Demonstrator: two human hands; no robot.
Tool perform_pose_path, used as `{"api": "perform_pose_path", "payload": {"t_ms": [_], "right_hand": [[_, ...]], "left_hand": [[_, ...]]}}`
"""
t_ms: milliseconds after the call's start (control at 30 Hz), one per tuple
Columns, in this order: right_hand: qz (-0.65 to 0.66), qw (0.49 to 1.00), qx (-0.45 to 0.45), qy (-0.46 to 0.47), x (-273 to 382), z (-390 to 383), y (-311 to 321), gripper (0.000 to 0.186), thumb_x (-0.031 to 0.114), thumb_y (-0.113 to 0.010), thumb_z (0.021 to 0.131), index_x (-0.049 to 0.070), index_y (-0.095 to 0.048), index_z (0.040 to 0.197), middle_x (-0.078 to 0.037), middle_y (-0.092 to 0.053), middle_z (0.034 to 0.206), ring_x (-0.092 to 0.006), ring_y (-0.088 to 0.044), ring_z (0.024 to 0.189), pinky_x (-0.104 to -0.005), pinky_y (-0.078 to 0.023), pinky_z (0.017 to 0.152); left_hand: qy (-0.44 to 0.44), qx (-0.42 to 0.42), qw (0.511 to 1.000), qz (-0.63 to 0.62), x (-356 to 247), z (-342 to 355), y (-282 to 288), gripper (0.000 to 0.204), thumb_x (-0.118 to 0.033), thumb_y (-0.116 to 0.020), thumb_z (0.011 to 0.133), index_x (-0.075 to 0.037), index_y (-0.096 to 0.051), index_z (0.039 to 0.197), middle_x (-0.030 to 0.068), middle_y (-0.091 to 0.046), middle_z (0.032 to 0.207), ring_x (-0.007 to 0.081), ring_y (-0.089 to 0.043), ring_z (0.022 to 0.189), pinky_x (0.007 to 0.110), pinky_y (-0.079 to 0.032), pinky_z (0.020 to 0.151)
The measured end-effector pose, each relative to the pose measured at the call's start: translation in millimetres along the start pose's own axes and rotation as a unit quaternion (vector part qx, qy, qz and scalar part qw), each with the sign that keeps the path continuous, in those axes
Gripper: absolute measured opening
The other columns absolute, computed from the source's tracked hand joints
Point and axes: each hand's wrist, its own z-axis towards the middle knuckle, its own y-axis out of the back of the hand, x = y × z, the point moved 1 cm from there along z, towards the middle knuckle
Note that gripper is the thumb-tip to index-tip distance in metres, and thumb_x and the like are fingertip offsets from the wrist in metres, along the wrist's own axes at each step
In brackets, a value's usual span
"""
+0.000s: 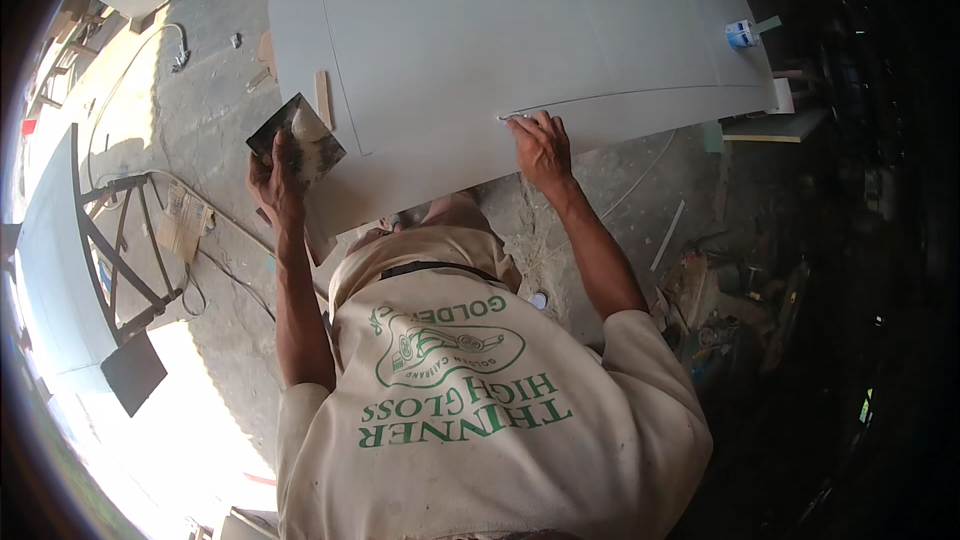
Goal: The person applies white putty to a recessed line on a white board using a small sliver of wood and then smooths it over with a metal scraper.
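A large pale grey panel [440, 30] lies in front of me, with a thin dark groove running along its near edge and another down its left side. My left hand [275, 180] grips a dark square board [268, 138] from below, thumb on top, and a pale lump of putty-like paste [308, 128] sits on it. The board is held over the panel's left edge. With fingers pinched, my right hand [543, 150] is at the panel near the left end of the long groove. Some small thing shows at its fingertips, too small to name.
A flat wooden stick [323, 100] lies on the panel beside the board. A blue and white can [740, 35] stands at its far right. To the left, another pale panel [60, 250] rests on a trestle [130, 230]. A hose [225, 215] crosses the floor; clutter [700, 310] lies right.
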Motion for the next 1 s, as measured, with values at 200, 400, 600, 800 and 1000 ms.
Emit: {"api": "perform_pose_path", "payload": {"t_ms": [200, 400, 600, 800, 1000], "right_hand": [[-0.030, 1.000, -0.001, 0.006, -15, -10, 0, 0.026, 0.005, -0.062, 0.088, 0.003, -0.075, 0.111, -0.007, -0.074, 0.109, -0.0236, -0.061, 0.099, -0.0401, -0.047, 0.084], [-0.039, 0.999, -0.002, 0.001, -31, -21, -6, 0.026, 0.007, -0.061, 0.090, 0.002, -0.074, 0.112, -0.006, -0.073, 0.112, -0.0225, -0.059, 0.099, -0.0389, -0.047, 0.083], [-0.036, 0.999, 0.002, -0.013, -34, -19, 3, 0.030, 0.002, -0.063, 0.086, 0.002, -0.074, 0.114, -0.007, -0.072, 0.114, -0.0228, -0.061, 0.105, -0.0380, -0.047, 0.090], [0.000, 0.991, -0.043, -0.128, -65, -10, 12, 0.019, 0.005, -0.064, 0.083, 0.003, -0.073, 0.099, -0.007, -0.072, 0.099, -0.0268, -0.064, 0.100, -0.0408, -0.049, 0.086], [0.049, 0.969, -0.060, -0.236, 9, 16, -21, 0.005, 0.007, -0.064, 0.081, 0.003, -0.067, 0.082, -0.012, -0.068, 0.086, -0.0322, -0.064, 0.090, -0.0450, -0.048, 0.084]], "left_hand": [[-0.023, 0.002, 1.000, -0.019, -3, -4, -4, 0.036, -0.030, -0.068, 0.101, 0.002, -0.069, 0.117, 0.0070, -0.072, 0.102, 0.0130, -0.063, 0.087, 0.029, -0.052, 0.080], [-0.009, 0.013, 0.999, -0.050, 0, -4, -4, 0.031, -0.024, -0.065, 0.103, 0.002, -0.068, 0.121, 0.0065, -0.072, 0.104, 0.0123, -0.064, 0.090, 0.028, -0.052, 0.081], [-0.007, 0.007, 0.998, -0.063, 4, -1, -6, 0.026, -0.022, -0.066, 0.103, 0.001, -0.068, 0.113, 0.0040, -0.071, 0.098, 0.0094, -0.064, 0.082, 0.025, -0.053, 0.073], [-0.015, 0.010, 0.997, -0.073, 14, 1, -8, 0.027, -0.024, -0.067, 0.102, 0.001, -0.068, 0.112, 0.0049, -0.071, 0.097, 0.0103, -0.064, 0.080, 0.027, -0.054, 0.070], [-0.006, 0.027, 0.998, -0.055, 7, -5, -1, 0.030, -0.025, -0.068, 0.101, 0.002, -0.068, 0.115, 0.0059, -0.072, 0.099, 0.0109, -0.065, 0.081, 0.027, -0.055, 0.070]]}}
